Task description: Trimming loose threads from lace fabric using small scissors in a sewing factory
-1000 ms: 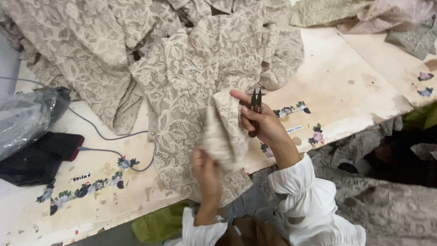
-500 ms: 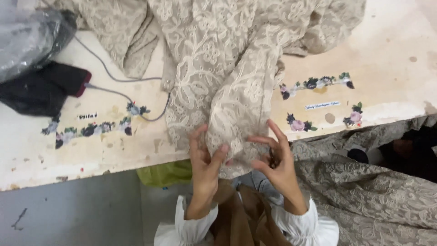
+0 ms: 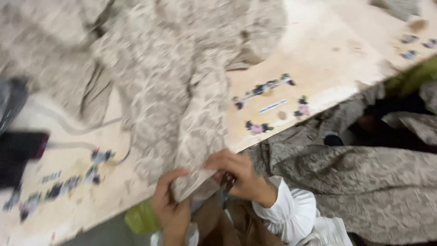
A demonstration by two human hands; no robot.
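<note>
Both hands, left hand (image 3: 170, 207) and right hand (image 3: 236, 175), apparently pinch the patterned beige fabric (image 3: 182, 105) at the table (image 3: 327, 68) edge.

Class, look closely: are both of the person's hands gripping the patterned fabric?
Yes: left hand and right hand both pinch the patterned fabric at the table edge.

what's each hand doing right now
Left hand: closed on the lower edge of the patterned beige fabric.
Right hand: closed on the same fabric edge; a dark object beneath it, too blurred to identify.

pale worktable (image 3: 318, 50) bore patterned beige fabric (image 3: 173, 73) above the hands, flower stickers (image 3: 261, 89) right, a dark object (image 3: 20, 150) far left.
</note>
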